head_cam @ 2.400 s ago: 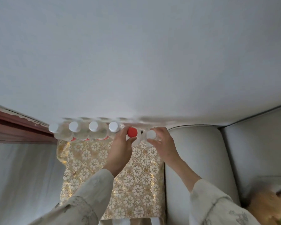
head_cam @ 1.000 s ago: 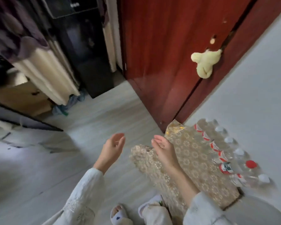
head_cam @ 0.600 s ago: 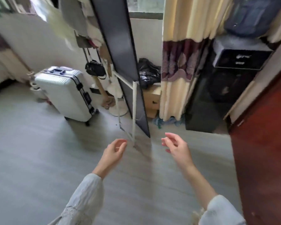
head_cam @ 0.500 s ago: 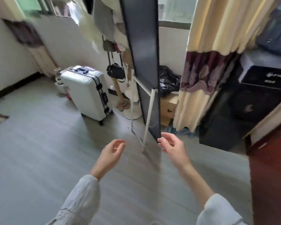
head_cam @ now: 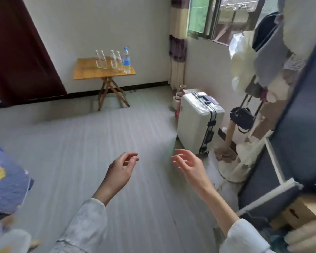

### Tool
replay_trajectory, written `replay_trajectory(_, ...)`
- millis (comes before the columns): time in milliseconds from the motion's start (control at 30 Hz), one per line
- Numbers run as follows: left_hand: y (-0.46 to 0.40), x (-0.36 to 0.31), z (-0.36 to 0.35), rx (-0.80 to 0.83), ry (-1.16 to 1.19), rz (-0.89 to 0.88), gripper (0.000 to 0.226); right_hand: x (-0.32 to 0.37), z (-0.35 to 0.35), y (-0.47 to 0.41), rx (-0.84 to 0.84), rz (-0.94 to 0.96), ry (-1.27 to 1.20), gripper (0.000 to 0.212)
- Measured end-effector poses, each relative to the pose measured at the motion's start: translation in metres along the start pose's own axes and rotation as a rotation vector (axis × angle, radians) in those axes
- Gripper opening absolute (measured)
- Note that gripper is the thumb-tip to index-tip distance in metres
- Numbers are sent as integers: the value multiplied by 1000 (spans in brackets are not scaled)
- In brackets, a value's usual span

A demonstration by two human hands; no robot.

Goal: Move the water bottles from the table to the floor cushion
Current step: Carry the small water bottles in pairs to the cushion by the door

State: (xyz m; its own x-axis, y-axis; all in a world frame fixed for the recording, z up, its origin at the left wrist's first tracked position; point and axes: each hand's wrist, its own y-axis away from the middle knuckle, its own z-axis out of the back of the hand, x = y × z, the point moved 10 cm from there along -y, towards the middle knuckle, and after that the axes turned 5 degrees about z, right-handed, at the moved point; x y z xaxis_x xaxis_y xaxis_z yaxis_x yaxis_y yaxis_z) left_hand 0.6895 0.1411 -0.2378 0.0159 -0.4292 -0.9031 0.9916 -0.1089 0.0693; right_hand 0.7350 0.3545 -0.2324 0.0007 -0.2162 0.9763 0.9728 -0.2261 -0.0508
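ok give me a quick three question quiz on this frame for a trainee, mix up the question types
1. True or false: the left hand is holding a bottle.
2. How many bottles stand on the wooden folding table?
3. Which bottle stands nearest the table's right edge? A) the taller blue-label bottle B) a small clear bottle C) a red-capped bottle

Key:
1. False. Both the left hand and the right hand are empty, fingers loosely curled, over the floor.
2. Five: four small clear ones and one taller one.
3. A
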Motion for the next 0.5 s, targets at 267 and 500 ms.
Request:
replay_trajectory(267, -94, 33, 69, -216, 9, 36, 14, 14, -96, -126, 228, 40, -77, 17)
replay_trajectory(500, -231, 38, 121, -240, 37, 21, 16, 26, -166, -267, 303, 49, -64, 21)
